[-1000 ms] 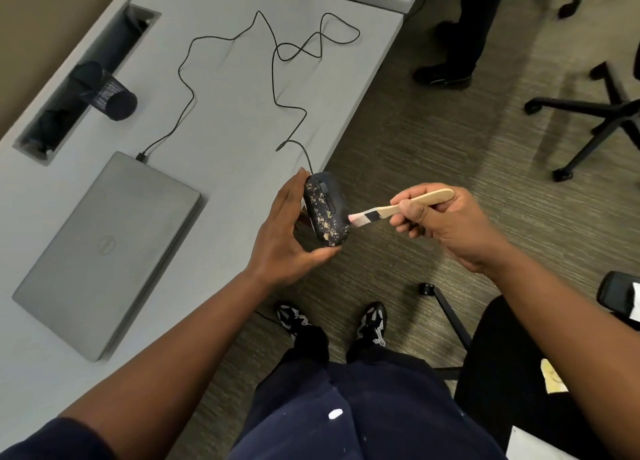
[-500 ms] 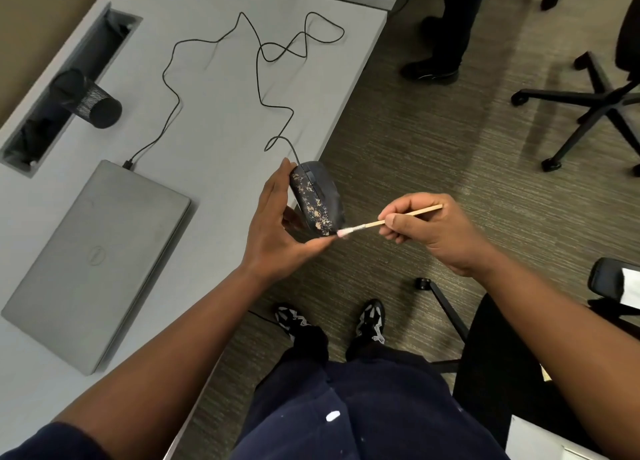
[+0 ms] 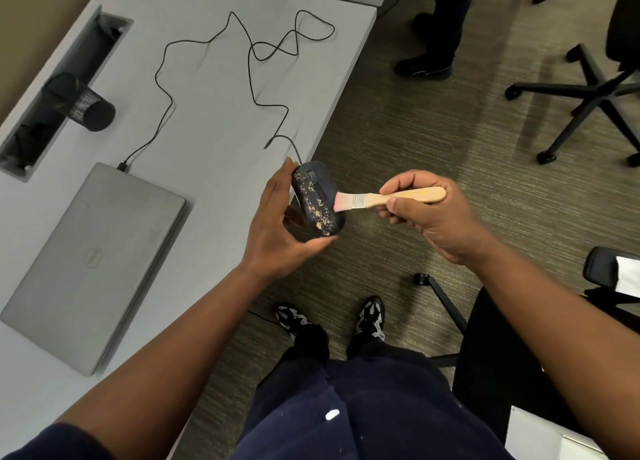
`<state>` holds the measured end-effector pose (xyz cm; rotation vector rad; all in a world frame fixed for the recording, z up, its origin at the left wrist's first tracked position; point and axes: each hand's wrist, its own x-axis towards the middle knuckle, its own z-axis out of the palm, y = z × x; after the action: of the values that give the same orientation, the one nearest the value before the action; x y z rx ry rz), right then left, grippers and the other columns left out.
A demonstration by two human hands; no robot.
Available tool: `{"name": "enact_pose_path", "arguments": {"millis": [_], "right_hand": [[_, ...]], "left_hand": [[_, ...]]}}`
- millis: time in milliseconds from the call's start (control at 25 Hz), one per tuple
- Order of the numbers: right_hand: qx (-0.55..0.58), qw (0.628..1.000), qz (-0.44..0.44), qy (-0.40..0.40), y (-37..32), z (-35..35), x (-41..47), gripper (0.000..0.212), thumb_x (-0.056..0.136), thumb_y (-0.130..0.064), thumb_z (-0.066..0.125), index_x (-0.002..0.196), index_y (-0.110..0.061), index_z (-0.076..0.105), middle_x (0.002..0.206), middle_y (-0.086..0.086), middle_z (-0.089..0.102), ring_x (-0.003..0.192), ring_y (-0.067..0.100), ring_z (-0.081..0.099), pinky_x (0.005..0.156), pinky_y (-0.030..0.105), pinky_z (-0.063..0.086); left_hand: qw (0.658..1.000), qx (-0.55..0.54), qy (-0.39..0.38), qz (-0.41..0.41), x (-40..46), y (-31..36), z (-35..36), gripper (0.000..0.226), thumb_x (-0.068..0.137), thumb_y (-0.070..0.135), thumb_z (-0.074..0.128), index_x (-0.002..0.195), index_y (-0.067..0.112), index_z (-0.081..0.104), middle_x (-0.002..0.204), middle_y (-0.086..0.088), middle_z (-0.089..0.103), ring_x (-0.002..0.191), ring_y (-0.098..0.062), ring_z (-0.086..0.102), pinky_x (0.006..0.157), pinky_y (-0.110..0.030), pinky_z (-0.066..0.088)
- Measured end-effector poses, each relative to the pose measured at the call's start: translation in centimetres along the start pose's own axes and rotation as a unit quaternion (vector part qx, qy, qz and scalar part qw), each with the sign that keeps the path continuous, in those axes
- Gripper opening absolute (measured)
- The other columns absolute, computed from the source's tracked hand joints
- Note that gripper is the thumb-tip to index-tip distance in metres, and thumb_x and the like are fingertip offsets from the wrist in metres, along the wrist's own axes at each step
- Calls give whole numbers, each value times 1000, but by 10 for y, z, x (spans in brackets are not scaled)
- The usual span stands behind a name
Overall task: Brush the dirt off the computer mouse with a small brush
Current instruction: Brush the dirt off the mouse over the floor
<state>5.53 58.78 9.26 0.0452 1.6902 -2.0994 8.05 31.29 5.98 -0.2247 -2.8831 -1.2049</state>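
A black wired computer mouse (image 3: 317, 198) speckled with tan dirt is held up at the desk's edge, tilted on its side. My left hand (image 3: 277, 231) grips it from behind and below. A small brush (image 3: 388, 198) with a wooden handle and pinkish bristles lies flat-side up, its bristles touching the mouse's right side. My right hand (image 3: 427, 217) is closed around the brush handle. The mouse's thin black cable (image 3: 252, 61) loops across the desk to the laptop.
A closed grey laptop (image 3: 90, 262) lies on the grey desk (image 3: 214, 120). A black mesh cup (image 3: 81, 104) lies beside a cable slot (image 3: 59, 92). Office chairs (image 3: 588, 92) and another person's legs (image 3: 440, 26) stand on the carpet to the right.
The brush has turned from edge-on to flat and moved up from the mouse's lower end to its right side. My left hand keeps holding the mouse.
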Motion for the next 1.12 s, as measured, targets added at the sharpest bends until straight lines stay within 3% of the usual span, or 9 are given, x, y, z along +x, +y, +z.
{"name": "enact_pose_path", "arguments": {"millis": [200,320,480,640,760,920,1120], "right_hand": [[-51,998,17,25,6,-7,-5,34,89,13,65,89,-18,78,85,14,72,80,28,61,70,30,52],[-31,998,8,61,5,-3,-5,29,91,8,67,92,-20,77,88,16,74,82,25,64,72,31,53],[-117,992,4,52,6,4,-4,20,94,-6,72,100,-24,78,99,22,75,88,30,67,79,43,54],[-90,995,23,24,6,10,-9,16,97,-3,68,106,-15,74,99,14,79,91,22,76,75,29,59],[-79,996,21,28,6,11,-12,15,98,-2,65,106,-12,73,96,16,79,88,20,76,74,27,60],[-67,997,14,34,7,11,-15,15,99,0,64,103,-12,72,92,12,79,86,19,74,73,25,59],[-41,997,-9,71,2,11,-18,18,99,2,63,107,-13,67,92,10,78,85,19,75,72,25,60]], "left_hand": [[1000,-2,-15,-6,-7,2,-2,129,69,49,97,167,23,17,159,20,33,128,-34,62,97,-51,61],[1000,1,-29,-5,-10,6,-2,131,68,48,98,167,23,17,160,23,31,128,-34,62,98,-50,60],[1000,-3,-31,-2,-13,11,-2,131,67,48,98,167,18,19,161,19,31,139,-27,54,102,-49,58],[999,-8,-38,1,-14,12,-1,130,68,46,98,167,18,19,163,14,31,139,-26,54,101,-44,60],[999,-5,-51,-2,-15,11,0,131,67,44,99,167,18,18,161,17,31,128,-28,61,94,-31,60],[998,-6,-68,-8,-17,12,2,133,68,42,99,168,21,13,162,14,30,134,-21,56,99,-25,54],[997,-14,-75,-13,-17,13,1,136,67,40,98,168,22,9,165,11,25,148,-14,41,111,-42,52]]}}
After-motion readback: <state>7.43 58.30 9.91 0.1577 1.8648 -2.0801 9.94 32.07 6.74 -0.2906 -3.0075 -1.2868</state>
